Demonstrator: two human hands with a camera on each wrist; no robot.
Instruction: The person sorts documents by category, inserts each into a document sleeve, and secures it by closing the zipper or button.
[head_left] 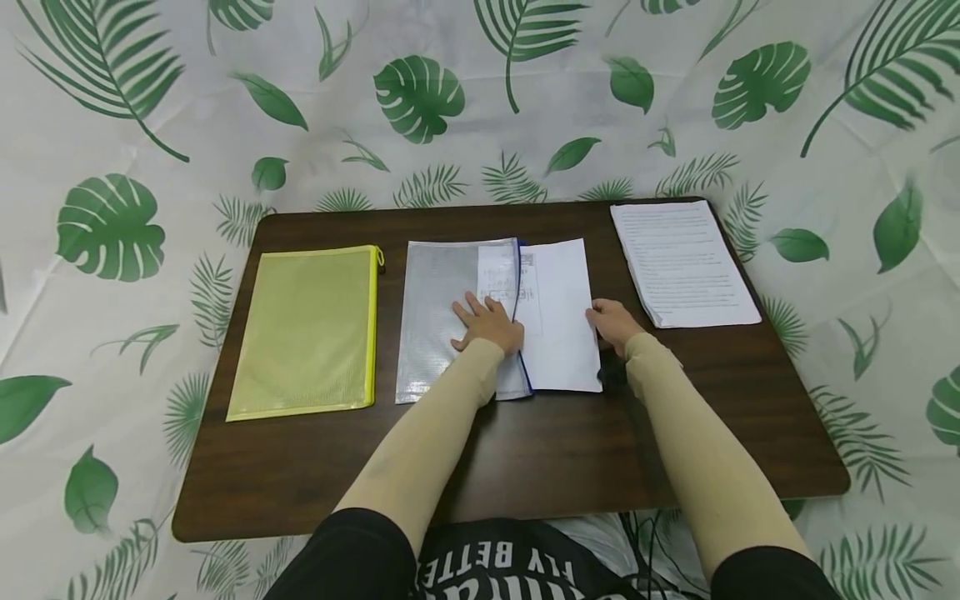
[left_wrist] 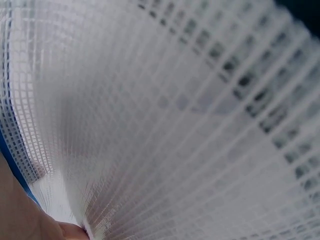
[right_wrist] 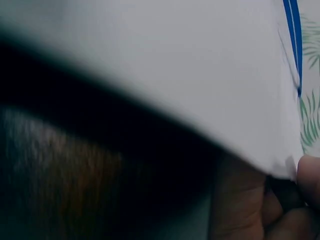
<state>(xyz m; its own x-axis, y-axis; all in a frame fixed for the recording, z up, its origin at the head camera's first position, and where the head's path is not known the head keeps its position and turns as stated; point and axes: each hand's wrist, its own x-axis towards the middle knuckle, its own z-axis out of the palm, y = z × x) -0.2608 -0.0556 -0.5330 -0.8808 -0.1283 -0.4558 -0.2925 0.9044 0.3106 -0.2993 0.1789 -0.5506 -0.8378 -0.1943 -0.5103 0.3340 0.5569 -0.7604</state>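
A clear mesh zip pouch point(head_left: 435, 292) with a blue-edged opening on its right lies in the middle of the table. White paper sheets point(head_left: 562, 333) reach partly into it and stick out past the blue edge; printing shows on them through the mesh. My left hand point(head_left: 489, 323) rests on the pouch near its opening, fingers spread. The mesh point(left_wrist: 165, 130) fills the left wrist view. With thumb and fingers my right hand point(head_left: 611, 321) pinches the right edge of the sheets. In the right wrist view the paper point(right_wrist: 200, 65) lies between thumb and fingers.
A yellow mesh zip pouch point(head_left: 303, 333) lies on the left of the brown table point(head_left: 525, 467). At the back right is a stack of lined, written sheets point(head_left: 686, 262). Black cables point(head_left: 652, 542) hang at the front edge.
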